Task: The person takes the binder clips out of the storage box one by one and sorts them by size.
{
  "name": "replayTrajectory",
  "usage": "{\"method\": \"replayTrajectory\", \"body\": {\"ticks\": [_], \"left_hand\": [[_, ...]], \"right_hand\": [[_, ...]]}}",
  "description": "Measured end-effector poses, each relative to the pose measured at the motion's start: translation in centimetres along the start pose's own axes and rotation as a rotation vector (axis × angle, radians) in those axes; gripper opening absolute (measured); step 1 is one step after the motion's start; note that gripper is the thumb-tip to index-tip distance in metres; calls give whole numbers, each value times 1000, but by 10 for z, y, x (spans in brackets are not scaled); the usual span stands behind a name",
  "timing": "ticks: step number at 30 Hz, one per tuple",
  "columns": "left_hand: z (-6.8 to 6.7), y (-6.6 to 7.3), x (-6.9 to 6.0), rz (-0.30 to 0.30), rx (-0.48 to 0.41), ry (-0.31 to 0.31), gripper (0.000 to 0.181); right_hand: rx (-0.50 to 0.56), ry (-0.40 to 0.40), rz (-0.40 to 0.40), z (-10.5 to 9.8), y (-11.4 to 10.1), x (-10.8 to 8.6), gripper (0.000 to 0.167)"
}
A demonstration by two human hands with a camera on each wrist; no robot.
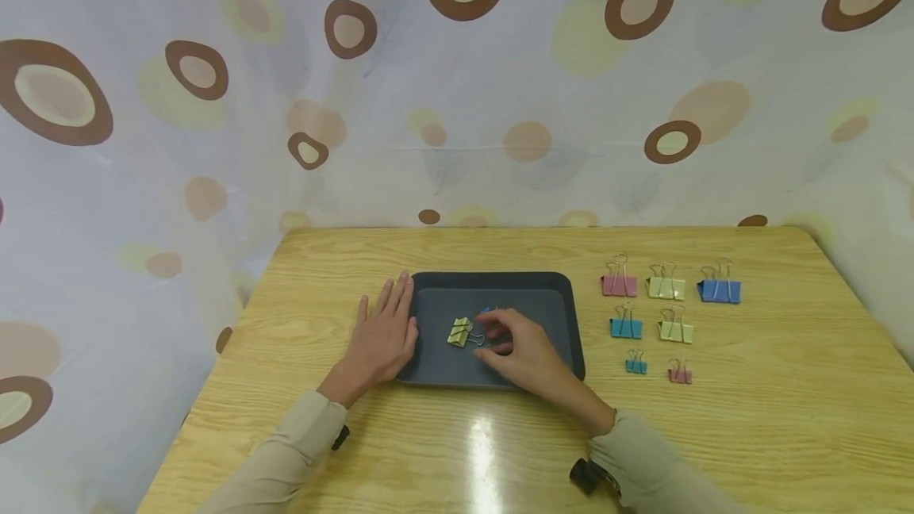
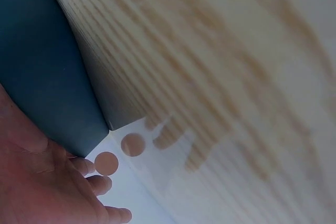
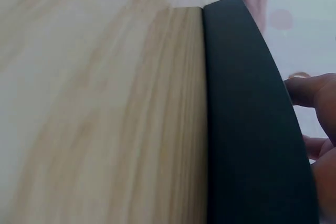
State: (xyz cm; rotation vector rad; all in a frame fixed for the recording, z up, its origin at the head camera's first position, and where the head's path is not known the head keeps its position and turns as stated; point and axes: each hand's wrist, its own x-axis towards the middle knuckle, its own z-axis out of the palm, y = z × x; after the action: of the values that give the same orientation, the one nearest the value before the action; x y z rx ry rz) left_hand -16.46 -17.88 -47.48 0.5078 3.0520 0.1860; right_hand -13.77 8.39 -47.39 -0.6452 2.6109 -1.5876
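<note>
A dark grey tray [image 1: 493,280] lies on the table, a yellow binder clip [image 1: 459,331] inside it. Part of a blue binder clip [image 1: 487,310] shows behind my right hand's fingers, which hide the rest. My left hand [image 1: 382,337] lies along the tray's left side with straight fingers touching it. Above the tray, my right hand [image 1: 530,353] has bent fingers, thumb and index finger apart beside the yellow clip's wire handle; nothing is visibly gripped. In the right wrist view, the tray's wall [image 3: 252,119] hides the clips and part of the fingers [image 3: 312,90].
To the tray's right, binder clips stand in rows: pink [image 1: 619,285], yellow [image 1: 666,287] and blue [image 1: 720,291] at the back. Teal [image 1: 626,328] and yellow [image 1: 676,331] form the middle row, small teal [image 1: 636,366] and pink [image 1: 681,376] the front. A patterned curtain [image 1: 400,101] hangs behind.
</note>
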Motion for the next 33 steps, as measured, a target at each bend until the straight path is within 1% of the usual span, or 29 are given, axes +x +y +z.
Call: {"method": "replayTrajectory", "body": {"ticks": [3,8,12,16,20,28,33], "left_hand": [[0,0,-1,-7,-3,-2,63],[3,1,1,-7,13,6,64],[2,2,1,-5,11,14,64],[0,3,-2,-4,-1,17,63],[1,1,-1,-3,-5,19,64],[-3,0,2,-4,13,25,63],[0,0,1,-5,19,8,64]], "right_hand": [[-58,6,-3,7,-2,5,45],[-117,34,15,15,-2,12,46],[-154,51,4,20,-4,18,48],[-181,49,39,24,-5,23,47],[-222,52,68,29,-4,29,47],[-290,64,33,34,-2,37,44],[-276,43,25,34,-2,34,42]]}}
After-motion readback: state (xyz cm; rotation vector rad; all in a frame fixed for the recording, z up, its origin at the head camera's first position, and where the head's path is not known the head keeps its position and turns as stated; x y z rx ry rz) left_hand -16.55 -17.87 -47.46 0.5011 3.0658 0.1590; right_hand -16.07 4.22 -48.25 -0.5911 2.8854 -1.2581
